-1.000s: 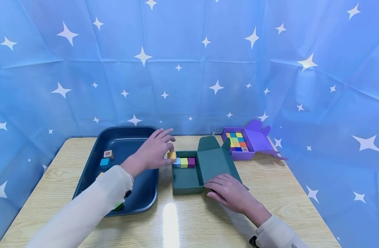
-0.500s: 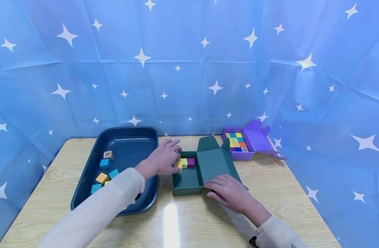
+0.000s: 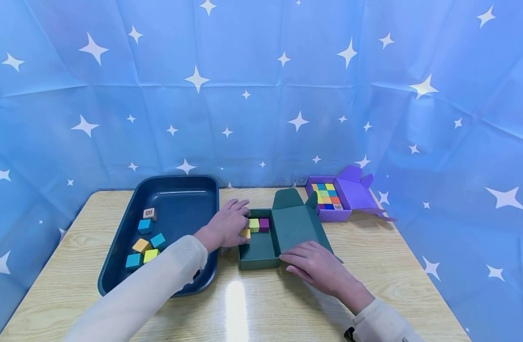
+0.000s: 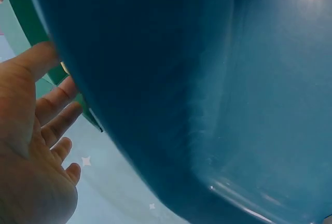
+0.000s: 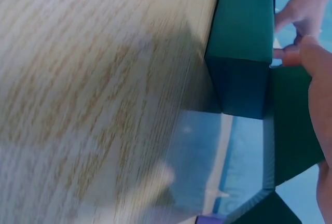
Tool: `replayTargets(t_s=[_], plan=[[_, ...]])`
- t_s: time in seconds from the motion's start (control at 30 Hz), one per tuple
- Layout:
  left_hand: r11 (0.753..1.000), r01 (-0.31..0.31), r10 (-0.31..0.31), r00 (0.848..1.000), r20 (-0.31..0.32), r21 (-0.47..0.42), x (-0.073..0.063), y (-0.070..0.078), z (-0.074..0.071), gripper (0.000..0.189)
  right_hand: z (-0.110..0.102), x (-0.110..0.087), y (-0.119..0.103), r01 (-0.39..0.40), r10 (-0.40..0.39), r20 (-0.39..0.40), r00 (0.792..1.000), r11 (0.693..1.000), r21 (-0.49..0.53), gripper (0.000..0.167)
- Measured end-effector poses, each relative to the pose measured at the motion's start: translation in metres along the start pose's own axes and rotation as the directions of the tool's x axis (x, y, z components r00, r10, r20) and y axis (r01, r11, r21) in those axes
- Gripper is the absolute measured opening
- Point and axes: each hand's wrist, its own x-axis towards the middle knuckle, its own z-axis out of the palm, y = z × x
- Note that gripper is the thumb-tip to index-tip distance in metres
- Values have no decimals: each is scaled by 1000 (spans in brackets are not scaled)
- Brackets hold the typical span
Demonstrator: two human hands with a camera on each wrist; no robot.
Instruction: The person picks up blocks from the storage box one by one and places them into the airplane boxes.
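Note:
My left hand [image 3: 229,223] pinches an orange cube [image 3: 245,235] between thumb and fingers at the left side of the open green box [image 3: 259,262]. Only a sliver of that cube [image 4: 64,68] shows in the left wrist view. Inside the box, a yellow-green cube [image 3: 254,225] and a purple cube [image 3: 264,224] stand side by side along the back. The light blue cube seen earlier is hidden behind my left hand. My right hand [image 3: 314,266] rests with fairly straight fingers at the box's near right corner, where the lid [image 3: 295,225] joins.
A dark blue tray [image 3: 214,204] on the left holds several loose cubes, including a lettered wooden one [image 3: 149,213]. At the back right stands an open purple box [image 3: 334,216] filled with coloured cubes. A starry blue cloth [image 3: 261,104] hangs behind the table.
My left hand has carried the orange cube rightward from over the box's left wall and down into the box, then slightly toward me. The right hand has stayed nearly still.

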Motion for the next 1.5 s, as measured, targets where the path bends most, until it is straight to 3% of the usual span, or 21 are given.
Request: replayTargets(t_s=[0.3,0.57,0.73,1.13,1.33,1.5], plan=[[996,54,-55,999,0,72,5,5,6,33,4,-1,-1,30,-30,-32,999,999,-13,31],[974,81,-93,995,46,214,10,11,10,31,3,0,-2,35,-35,-33,999,999,-15,30],[968,96,-113,992,61,230,12,11,13,34,4,1,-3,39,-40,-40,998,999,-17,31],[965,121,-131,991,31,233,10,12,10,43,5,3,-3,32,-33,-36,999,999,-10,31],[988,129,-124,990,-63,83,3,-5,-2,41,6,3,-2,45,-46,-47,998,999,-28,32],[980,200,-198,964,-179,-8,-17,-43,-20,37,5,3,-2,49,-50,-44,998,998,-30,31]])
